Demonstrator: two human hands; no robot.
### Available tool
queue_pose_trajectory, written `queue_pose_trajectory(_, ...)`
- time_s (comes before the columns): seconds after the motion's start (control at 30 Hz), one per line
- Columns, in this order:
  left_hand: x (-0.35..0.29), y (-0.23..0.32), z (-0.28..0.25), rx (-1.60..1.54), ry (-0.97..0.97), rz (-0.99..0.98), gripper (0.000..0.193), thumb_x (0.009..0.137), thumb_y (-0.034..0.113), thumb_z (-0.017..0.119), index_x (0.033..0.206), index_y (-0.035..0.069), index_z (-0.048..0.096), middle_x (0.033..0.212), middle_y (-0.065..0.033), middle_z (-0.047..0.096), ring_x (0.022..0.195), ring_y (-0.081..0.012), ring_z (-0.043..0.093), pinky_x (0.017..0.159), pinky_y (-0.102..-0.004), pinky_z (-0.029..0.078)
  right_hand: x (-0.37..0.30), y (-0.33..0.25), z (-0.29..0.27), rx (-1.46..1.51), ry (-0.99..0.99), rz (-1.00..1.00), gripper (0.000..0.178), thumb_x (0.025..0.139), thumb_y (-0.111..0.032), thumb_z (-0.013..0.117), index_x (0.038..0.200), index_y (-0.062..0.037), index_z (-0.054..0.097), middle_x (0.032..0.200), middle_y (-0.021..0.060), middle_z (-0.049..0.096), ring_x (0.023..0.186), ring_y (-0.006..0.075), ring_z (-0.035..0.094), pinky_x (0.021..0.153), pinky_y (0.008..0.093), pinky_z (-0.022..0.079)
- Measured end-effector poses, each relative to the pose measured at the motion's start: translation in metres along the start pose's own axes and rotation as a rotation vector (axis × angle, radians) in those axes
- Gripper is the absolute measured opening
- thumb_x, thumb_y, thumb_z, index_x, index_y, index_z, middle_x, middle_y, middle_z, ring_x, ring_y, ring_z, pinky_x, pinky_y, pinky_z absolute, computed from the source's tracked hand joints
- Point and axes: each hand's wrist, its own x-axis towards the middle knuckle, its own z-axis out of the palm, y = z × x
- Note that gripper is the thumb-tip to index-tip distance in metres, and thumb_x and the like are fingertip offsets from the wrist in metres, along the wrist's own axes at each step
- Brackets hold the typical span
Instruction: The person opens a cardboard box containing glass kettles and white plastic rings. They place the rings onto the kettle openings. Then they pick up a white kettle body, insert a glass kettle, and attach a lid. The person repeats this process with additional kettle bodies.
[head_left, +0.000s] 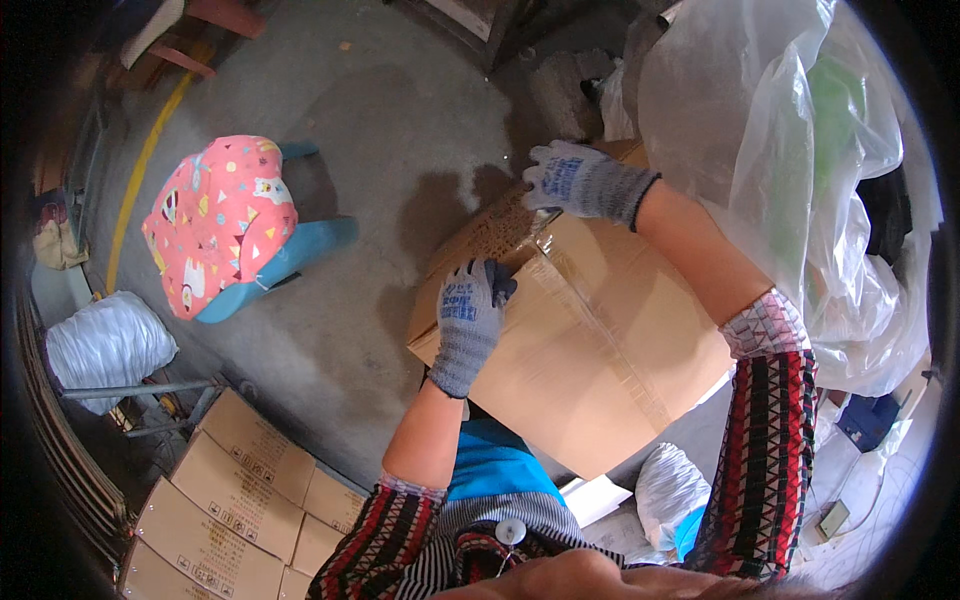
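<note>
Left hand (467,322) and right hand (585,182) lie flat, open, on cardboard box's (600,350) near edge.

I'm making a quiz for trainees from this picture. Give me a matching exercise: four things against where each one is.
Things:
1. left hand
2. right hand
3. pink patterned cushion
4. flat cartons

Places:
A. stacked on the floor, lower left
B. on the far top edge of the cardboard box
C. on a blue chair
D. on the box's near left edge

Pairs: 1-D, 2-B, 3-C, 4-A
</note>
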Motion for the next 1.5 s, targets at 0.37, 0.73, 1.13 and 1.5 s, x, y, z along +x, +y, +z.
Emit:
queue_pose_trajectory(0.37,0.012,0.006,-0.006,-0.454,0.009,0.113,0.034,0.091,0.031,0.074,0.111,0.004,0.069,0.107,-0.0196,0.072,0.091,-0.0373,0.070,0.076,-0.0441,0.055,-0.050,-0.163,-0.024,0.294,0.322,0.887,0.024,0.091,-0.026,0.060,0.111,-0.0134,0.063,0.101,0.0065,0.064,0.095,0.0260,0.065,0.075,0.0432,0.055)
queue_pose_trajectory(0.73,-0.021,-0.011,-0.053,-0.490,-0.249,-0.204,0.040,0.098,0.017,0.068,0.131,-0.003,0.058,0.120,-0.0093,0.065,0.108,-0.0159,0.061,0.092,-0.0318,0.052,-0.348,-0.499,0.085,0.601,-0.139,1.836,0.017,0.089,-0.015,0.058,0.098,-0.0144,0.073,0.092,0.0088,0.073,0.081,0.0281,0.071,0.067,0.0440,0.057)
queue_pose_trajectory(1.13,0.130,-0.016,0.011,-0.053,-0.239,0.023,0.051,0.097,0.034,0.068,0.132,-0.002,0.061,0.123,-0.0151,0.068,0.112,-0.0262,0.063,0.099,-0.0349,0.047,-0.325,-0.553,0.154,1.422,1.625,2.389,0.024,0.102,-0.030,0.063,0.109,-0.0076,0.067,0.078,0.0004,0.064,0.062,0.0075,0.055,0.054,0.0245,0.043)
queue_pose_trajectory(1.5,0.084,0.049,-0.012,-0.215,-0.258,-0.039,0.037,0.099,0.037,0.065,0.115,0.004,0.068,0.100,-0.0009,0.066,0.088,-0.0158,0.056,0.080,-0.0320,0.046,-0.324,-0.561,0.170,1.535,1.865,2.170,0.024,0.101,-0.032,0.064,0.108,-0.0096,0.065,0.078,-0.0018,0.063,0.064,0.0067,0.053,0.055,0.0234,0.040)
